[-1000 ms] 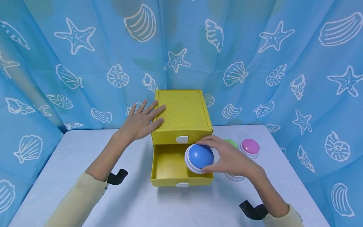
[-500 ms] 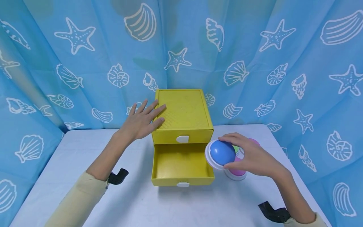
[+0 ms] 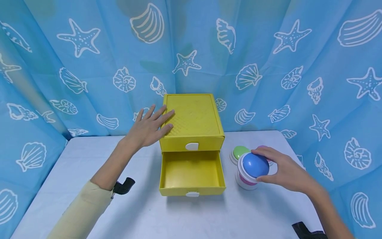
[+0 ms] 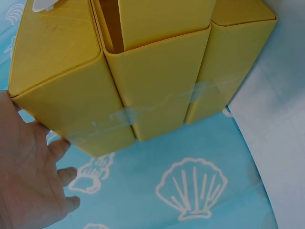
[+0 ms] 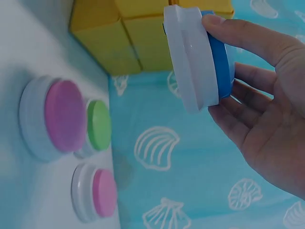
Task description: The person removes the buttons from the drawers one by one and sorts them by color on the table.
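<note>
My right hand (image 3: 287,171) grips a blue push button (image 3: 255,165) with a white base, thumb and fingers on opposite sides of it. In the right wrist view this button is held well above the tabletop, tilted on its side. Below it in the head view stands a pink push button (image 3: 246,183), partly covered by it. My left hand (image 3: 146,131) rests with spread fingers on the left edge of the yellow drawer unit (image 3: 194,114). One drawer (image 3: 192,191) of the unit is pulled out toward me, and its visible inside holds nothing.
A green push button (image 3: 240,152) and another pink button (image 5: 105,193) stand on the white table (image 3: 137,205), right of the drawer unit. Behind everything hangs a blue curtain (image 3: 203,39) with white shells and starfish.
My right hand has carried the blue button from over the pulled-out drawer rightward to above the pink button. My left hand and the drawer unit have stayed put.
</note>
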`<state>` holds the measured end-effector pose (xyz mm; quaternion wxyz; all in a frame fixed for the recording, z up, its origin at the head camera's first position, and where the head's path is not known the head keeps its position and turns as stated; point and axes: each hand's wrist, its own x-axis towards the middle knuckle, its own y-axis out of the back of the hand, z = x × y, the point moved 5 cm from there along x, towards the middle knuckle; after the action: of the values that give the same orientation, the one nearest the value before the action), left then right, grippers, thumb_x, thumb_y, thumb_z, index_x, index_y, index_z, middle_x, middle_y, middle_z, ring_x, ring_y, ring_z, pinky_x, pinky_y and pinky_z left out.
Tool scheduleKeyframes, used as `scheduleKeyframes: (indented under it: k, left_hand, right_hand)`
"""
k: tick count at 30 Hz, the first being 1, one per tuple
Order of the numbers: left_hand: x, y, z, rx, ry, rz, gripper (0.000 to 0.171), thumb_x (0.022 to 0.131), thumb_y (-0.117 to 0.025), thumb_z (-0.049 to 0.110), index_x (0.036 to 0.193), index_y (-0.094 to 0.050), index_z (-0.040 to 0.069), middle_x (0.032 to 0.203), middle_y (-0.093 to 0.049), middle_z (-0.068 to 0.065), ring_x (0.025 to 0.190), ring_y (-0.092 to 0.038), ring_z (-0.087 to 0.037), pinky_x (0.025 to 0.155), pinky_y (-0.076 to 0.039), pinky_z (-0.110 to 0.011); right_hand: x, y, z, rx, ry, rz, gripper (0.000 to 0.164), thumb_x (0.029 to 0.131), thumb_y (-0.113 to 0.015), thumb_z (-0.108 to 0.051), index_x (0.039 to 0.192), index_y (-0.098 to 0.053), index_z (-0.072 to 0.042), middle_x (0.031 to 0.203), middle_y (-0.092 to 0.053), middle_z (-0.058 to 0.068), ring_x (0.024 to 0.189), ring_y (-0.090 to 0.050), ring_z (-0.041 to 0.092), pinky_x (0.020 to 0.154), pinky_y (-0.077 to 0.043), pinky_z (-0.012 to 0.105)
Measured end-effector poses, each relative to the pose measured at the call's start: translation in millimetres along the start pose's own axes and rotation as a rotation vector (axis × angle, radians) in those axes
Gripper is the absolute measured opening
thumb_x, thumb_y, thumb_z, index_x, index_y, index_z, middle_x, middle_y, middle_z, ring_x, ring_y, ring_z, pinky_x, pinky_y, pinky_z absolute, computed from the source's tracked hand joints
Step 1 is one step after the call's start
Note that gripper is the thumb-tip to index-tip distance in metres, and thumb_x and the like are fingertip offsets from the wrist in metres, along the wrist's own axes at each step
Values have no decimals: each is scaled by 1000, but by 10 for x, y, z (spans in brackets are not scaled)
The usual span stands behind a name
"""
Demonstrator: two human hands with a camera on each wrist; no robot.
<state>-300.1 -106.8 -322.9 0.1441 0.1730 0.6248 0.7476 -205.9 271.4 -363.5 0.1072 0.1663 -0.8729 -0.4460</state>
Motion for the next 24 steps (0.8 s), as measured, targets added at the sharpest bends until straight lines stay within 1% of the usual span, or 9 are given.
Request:
scheduleKeyframes:
  k: [3,7,9,11,13,15,18,24]
  left_hand:
    - [1,1,4,-2,-1,-1,61,94,-19,60,148,-17,30,153,-8,-1,138,2,-31,105,7,-54]
    - [1,2,5,3,-2,-4,62,94,-18,60,148,-17,30,153,-8,-1,138,2,-31,105,7,-54]
    - [0,2,4,1,-1,-6,62,94,-18,60,148,-17,31,153,-8,-1,138,2,-31,105,7,-54]
    - [2,-1,2,0,-3,-7,62,94,-18,60,148,-17,31,153,-8,-1,138,2,-31,105,7,-54]
    - [4,-5,0,-4,-3,-10,62,93,-18,60,148,-16,31,153,-7,-1,138,3,-31,105,8,-54]
    - [6,-10,-3,-8,-2,-13,62,93,-18,60,148,-16,31,153,-7,-1,138,4,-31,105,9,-54]
    - [7,-12,-7,-8,2,-17,62,93,-18,60,148,-16,31,153,-7,-1,138,4,-30,105,9,-53]
    - [8,-5,-12,-5,3,-11,62,93,-18,60,148,-17,31,153,-8,-1,138,3,-31,105,8,-54]
  right_hand:
    - [-36,17,125,10,6,6,78,69,-79,-42,136,-43,-24,140,-37,10,124,-35,38,80,-48,51]
    - [-67,36,303,53,23,3,77,71,-79,-37,137,-42,-26,139,-38,10,122,-38,38,81,-49,45]
    - [-79,38,401,82,16,-3,76,71,-79,-33,137,-42,-25,138,-38,11,120,-39,38,80,-50,41]
    - [-91,35,494,111,-2,-11,76,71,-80,-29,137,-42,-22,136,-38,13,118,-39,39,79,-51,40]
    - [-103,23,590,135,-30,-21,77,71,-80,-27,137,-42,-20,136,-37,15,118,-37,41,79,-51,41]
    - [-115,8,675,161,-62,-34,77,71,-80,-26,137,-42,-18,136,-35,17,118,-35,43,78,-50,45]
    - [-137,-19,796,178,-105,-52,77,72,-79,-26,138,-41,-16,137,-32,20,119,-33,47,79,-49,49]
    - [-183,-48,1002,195,-161,-68,77,73,-78,-26,139,-39,-15,139,-28,23,119,-31,49,80,-47,52]
